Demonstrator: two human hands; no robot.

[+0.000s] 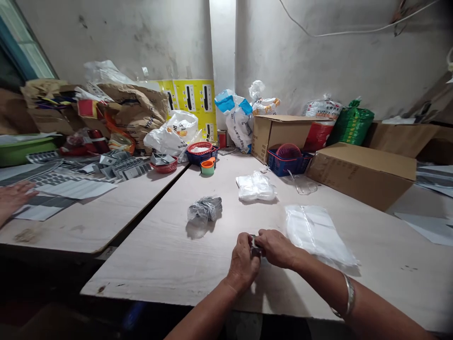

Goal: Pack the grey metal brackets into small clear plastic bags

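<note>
My left hand [242, 262] and my right hand [278, 248] meet over the near part of the pale wooden table [177, 264]. Both are closed on one small dark grey item [255, 245] pinched between their fingers; most of it is hidden. A silver bangle [349, 295] circles my right wrist. Beyond my hands lies a clear bag of grey pieces [205, 210]. To the right of my right hand rests a stack of clear plastic bags [316, 233].
A white bag bundle [255, 186], blue basket [288, 163], cardboard boxes [361, 172], tape rolls [207, 166] and sacks crowd the back. Another person's hand [12, 198] rests on the left table among grey printed cards [63, 182]. A dark gap separates the tables.
</note>
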